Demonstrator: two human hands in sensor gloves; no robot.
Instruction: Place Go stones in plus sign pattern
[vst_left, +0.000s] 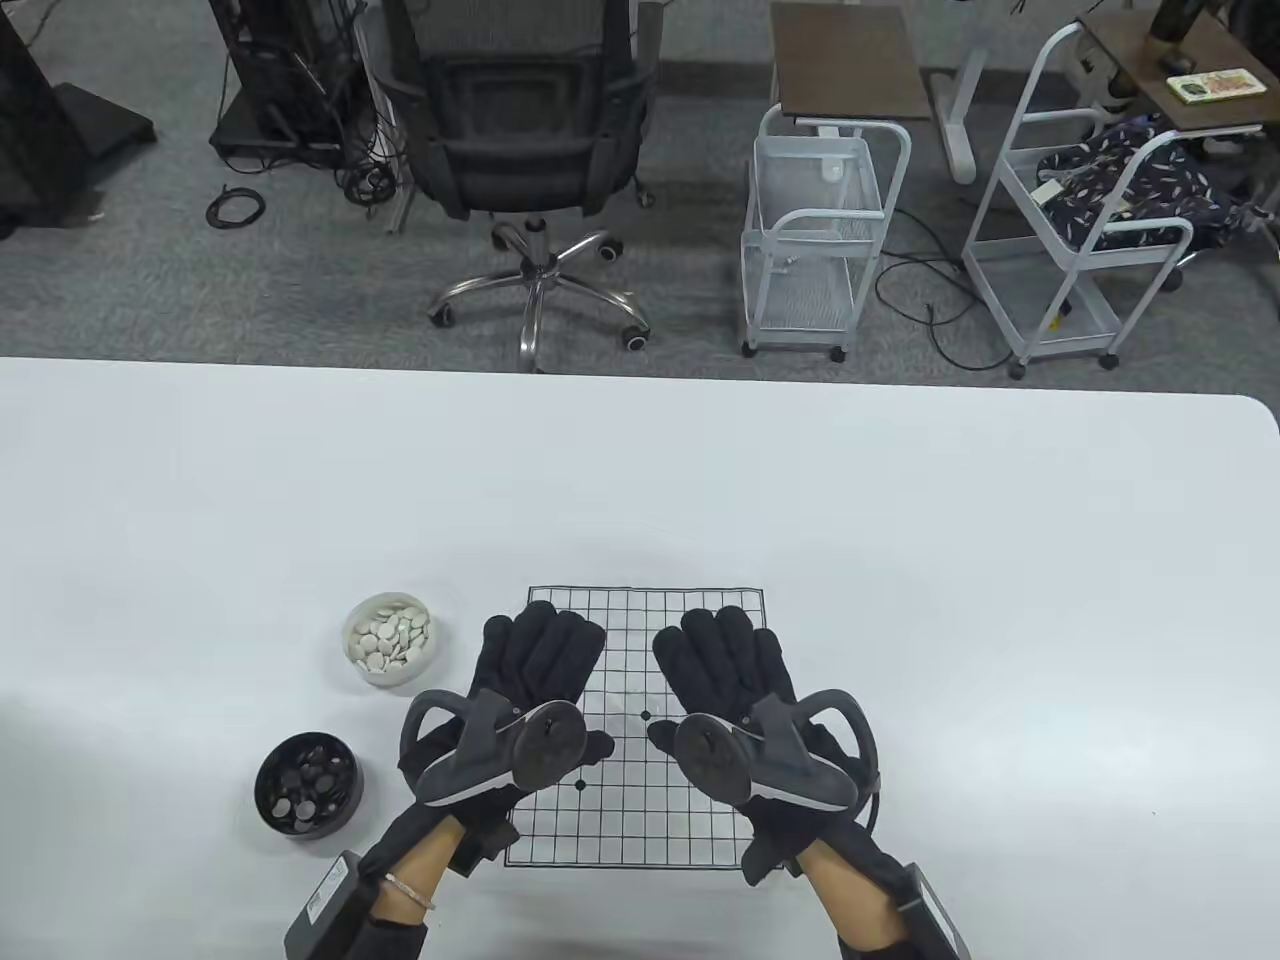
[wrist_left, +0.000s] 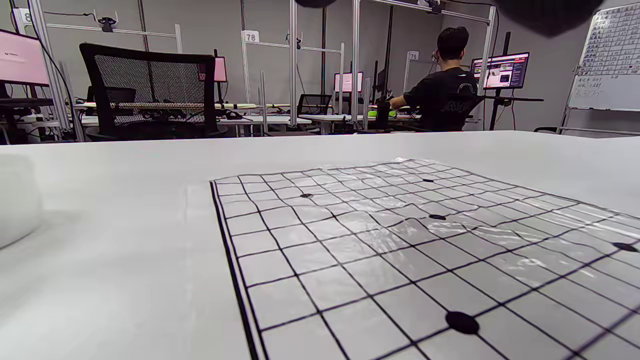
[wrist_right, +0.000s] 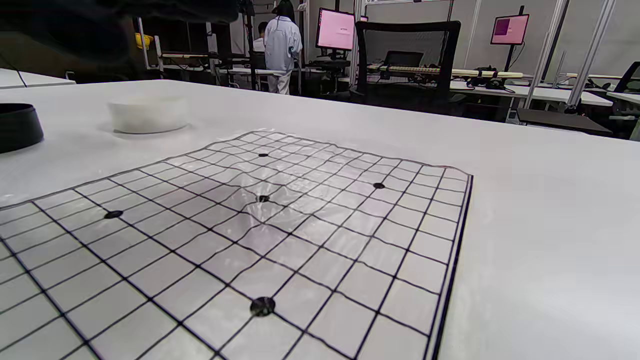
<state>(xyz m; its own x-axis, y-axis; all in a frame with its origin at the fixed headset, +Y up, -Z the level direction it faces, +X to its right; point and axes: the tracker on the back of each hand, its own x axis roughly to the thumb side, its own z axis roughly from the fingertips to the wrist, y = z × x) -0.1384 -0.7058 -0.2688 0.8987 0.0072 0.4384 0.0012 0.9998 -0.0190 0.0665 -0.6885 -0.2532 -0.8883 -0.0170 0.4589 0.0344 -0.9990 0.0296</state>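
A printed Go grid sheet (vst_left: 640, 620) lies flat on the white table; it also shows in the left wrist view (wrist_left: 400, 240) and the right wrist view (wrist_right: 280, 225). No stones lie on it, only printed dots. My left hand (vst_left: 535, 655) rests flat on the grid's left part, fingers stretched out, holding nothing. My right hand (vst_left: 725, 655) rests flat on the grid's right part, fingers stretched out, holding nothing. A white bowl of white stones (vst_left: 390, 637) stands left of the grid. A black bowl of black stones (vst_left: 308, 785) stands nearer me, further left.
The white table (vst_left: 900, 520) stretches wide beyond and right of the grid. The white bowl (wrist_right: 148, 114) and black bowl (wrist_right: 17, 127) show in the right wrist view. An office chair (vst_left: 525, 130) and wire carts (vst_left: 815, 240) stand on the floor behind.
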